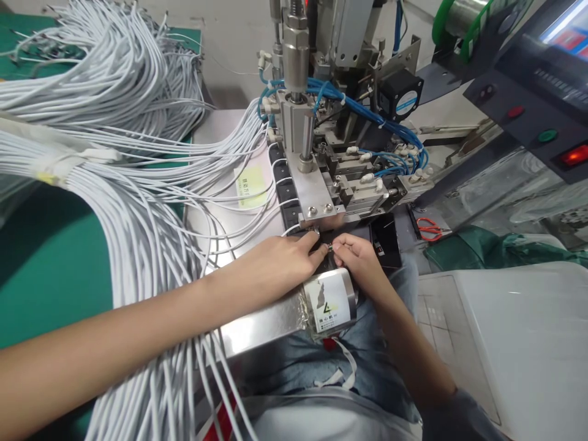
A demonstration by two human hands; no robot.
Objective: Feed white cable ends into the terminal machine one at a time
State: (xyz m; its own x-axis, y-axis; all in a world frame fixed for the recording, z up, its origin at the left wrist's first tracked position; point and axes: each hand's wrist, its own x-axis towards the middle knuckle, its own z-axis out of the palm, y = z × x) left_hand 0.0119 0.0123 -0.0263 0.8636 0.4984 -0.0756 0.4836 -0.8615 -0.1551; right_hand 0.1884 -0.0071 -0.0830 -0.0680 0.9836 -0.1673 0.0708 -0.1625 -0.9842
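Observation:
Below the metal head of the machine [312,190], my left hand [294,257] reaches in with its thumb and fingers pressed together at the black fixture row [287,193]. My right hand [356,257] pinches a small metal piece [329,247] right beside the left fingertips. What the left fingers hold, if anything, is too small to tell. White cables [151,226] run from the left under my left forearm, and several of their ends enter the fixture row. A labelled metal cover [329,303] sits just below both hands.
More white cables [114,67] lie on the green mat [55,257] at the left. Red-handled scissors [429,229], a dark phone-like object [386,242] and a white surface [528,343] are at the right. A control panel [533,104] hangs at the upper right.

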